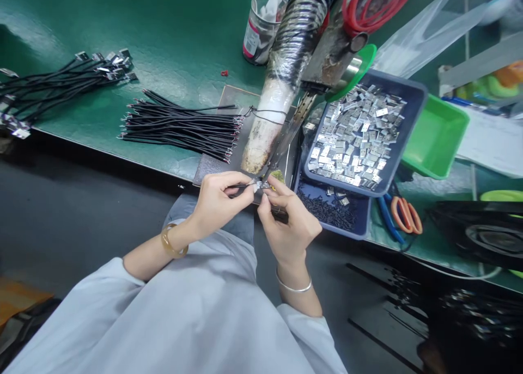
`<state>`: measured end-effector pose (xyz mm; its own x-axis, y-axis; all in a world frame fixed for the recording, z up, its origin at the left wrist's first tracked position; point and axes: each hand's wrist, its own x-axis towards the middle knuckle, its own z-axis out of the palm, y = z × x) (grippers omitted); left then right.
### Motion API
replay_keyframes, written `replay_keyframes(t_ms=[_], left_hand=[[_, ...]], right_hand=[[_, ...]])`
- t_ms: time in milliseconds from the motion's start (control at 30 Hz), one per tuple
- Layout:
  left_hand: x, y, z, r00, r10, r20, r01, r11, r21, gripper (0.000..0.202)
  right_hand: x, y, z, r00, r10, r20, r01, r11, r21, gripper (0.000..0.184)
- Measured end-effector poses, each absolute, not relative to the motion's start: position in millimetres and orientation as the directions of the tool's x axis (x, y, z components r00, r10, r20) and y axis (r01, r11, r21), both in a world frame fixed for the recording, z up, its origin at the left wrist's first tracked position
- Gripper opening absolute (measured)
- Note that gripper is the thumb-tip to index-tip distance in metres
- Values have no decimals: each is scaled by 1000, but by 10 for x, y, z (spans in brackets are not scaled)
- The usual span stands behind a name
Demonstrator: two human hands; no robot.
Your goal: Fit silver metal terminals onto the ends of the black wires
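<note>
So the left hand [216,200] pinched a thin wire [241,185], its tip meeting a little clip [260,185] gripped in the right hand [288,224]. A full tray [412,99] sat further off, right.

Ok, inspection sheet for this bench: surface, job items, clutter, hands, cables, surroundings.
Surface: green mat, worn pale in patches.
Job's things: black wire and small metal clip, held by the tip of the wrapped tool.
Clutter: blue tray of metal plates; jar; green tray; orange-handled cutters.
Grippers: left hand fingers pinch the wire; right hand fingers pinch the clip.
Cables: bare-ended black bundle; connector-tipped bundle; red hose coil.
Surroundings: dark floor; white sleeves.
</note>
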<state>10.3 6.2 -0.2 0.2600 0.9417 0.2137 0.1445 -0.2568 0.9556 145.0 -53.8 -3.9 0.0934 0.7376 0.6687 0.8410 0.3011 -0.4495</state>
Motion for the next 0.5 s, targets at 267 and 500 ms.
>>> replay_keyframes(t_ms=[267,500], left_hand=[[75,55,-33,277,920,279,168,-332,928,14],[0,-8,-5,316,924,215,202,-287,936,16]], right_hand=[[1448,-567,-34,27,726,687,846,349,-403,20],[1659,-719,19,162,590,791,807,382,-450,10]])
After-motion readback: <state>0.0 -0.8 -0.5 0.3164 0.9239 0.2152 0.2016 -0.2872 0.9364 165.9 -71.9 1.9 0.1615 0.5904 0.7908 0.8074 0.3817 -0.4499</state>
